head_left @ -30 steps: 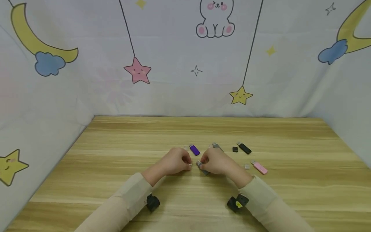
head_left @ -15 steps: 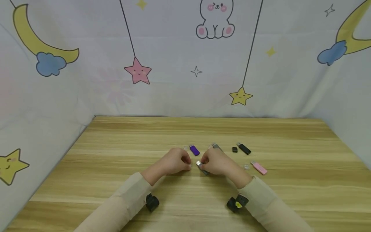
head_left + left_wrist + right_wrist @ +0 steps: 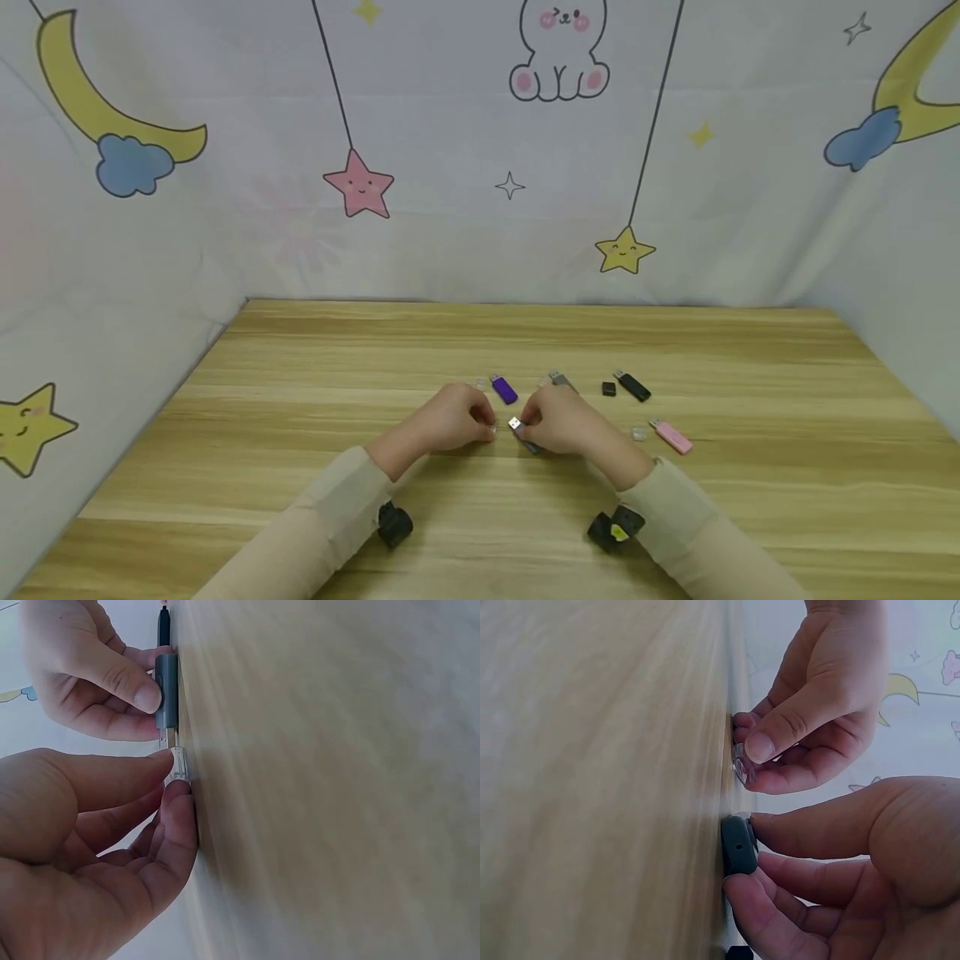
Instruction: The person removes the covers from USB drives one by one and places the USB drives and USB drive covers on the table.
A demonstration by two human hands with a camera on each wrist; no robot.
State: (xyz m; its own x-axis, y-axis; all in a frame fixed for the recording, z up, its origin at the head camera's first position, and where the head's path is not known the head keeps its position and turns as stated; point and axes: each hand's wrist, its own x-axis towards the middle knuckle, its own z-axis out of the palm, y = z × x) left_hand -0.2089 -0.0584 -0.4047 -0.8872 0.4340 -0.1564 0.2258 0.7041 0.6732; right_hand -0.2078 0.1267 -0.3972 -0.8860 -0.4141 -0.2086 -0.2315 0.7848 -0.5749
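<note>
Pinched between thumb and fingers of my left hand (image 3: 457, 417) is a small clear cap (image 3: 178, 765), held low by the table. My right hand (image 3: 558, 417) grips a grey USB stick (image 3: 167, 690) by its sides, its metal plug (image 3: 514, 423) pointing toward the left hand. In the left wrist view the plug's tip is right at the cap's mouth and overlaps it. From the right wrist, the grey stick's rounded rear end shows, with a small hole in it. Fingers cover part of the cap and of the stick.
Behind the hands lie a purple USB stick (image 3: 505, 390) beside a clear cap (image 3: 480, 384), and another grey USB stick (image 3: 561, 380) partly hidden. Farther right are a black USB stick (image 3: 633, 385), its black cap (image 3: 608, 388), a pink USB stick (image 3: 672, 437) and another clear cap (image 3: 638, 433).
Both hands stay almost in place, still holding the cap and the grey USB stick. The stick's metal plug shows brighter than one second ago.
</note>
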